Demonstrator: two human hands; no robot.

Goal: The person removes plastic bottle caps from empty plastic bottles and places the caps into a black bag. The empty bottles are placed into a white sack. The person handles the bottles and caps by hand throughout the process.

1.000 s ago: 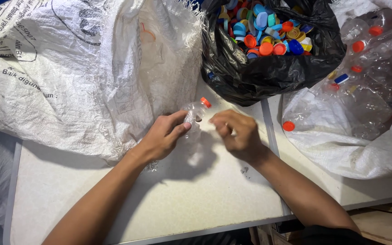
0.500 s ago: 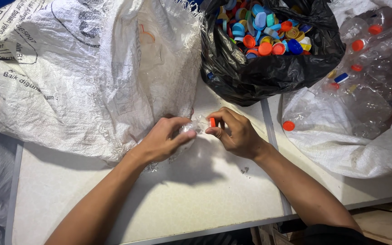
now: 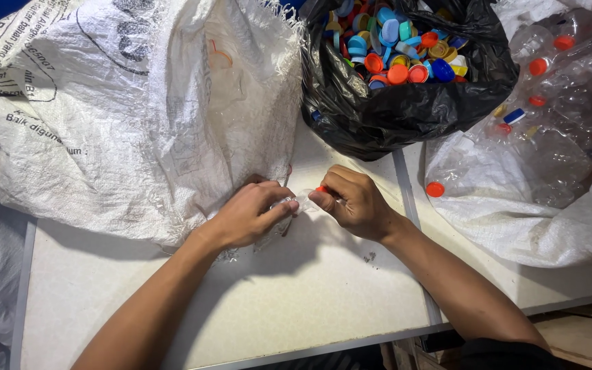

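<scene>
Near field: my left hand [image 3: 251, 214] is closed round the body of a small clear plastic bottle [image 3: 281, 218], fingers wrapped, bottle lying low over the white table [image 3: 296, 301]. My right hand [image 3: 354, 202] is pinched tight at the bottle's neck; thumb and forefinger cover the red cap [image 3: 321, 189], only a sliver of red showing.

Change noted: a second ago the bottle was upright between my hands, cap exposed at the top, right hand just beside it. Half a second ago the right fingers had come onto the cap. Now both hands sit lower and closer, the bottle tipped toward horizontal, the cap almost fully hidden in the grip. Judgement: the grip has gone from reaching to twisting; the cap looks not yet off, since the red is at the neck.

Mid field: one loose red cap [image 3: 435, 189] lies on the table, well apart to my right.

Far field: white woven sack [image 3: 138, 116] at left, touching my left knuckles; black bag [image 3: 392, 113] of mixed coloured caps [image 3: 399, 51] straight ahead; clear sack of bottles [image 3: 556, 137] at right.
</scene>
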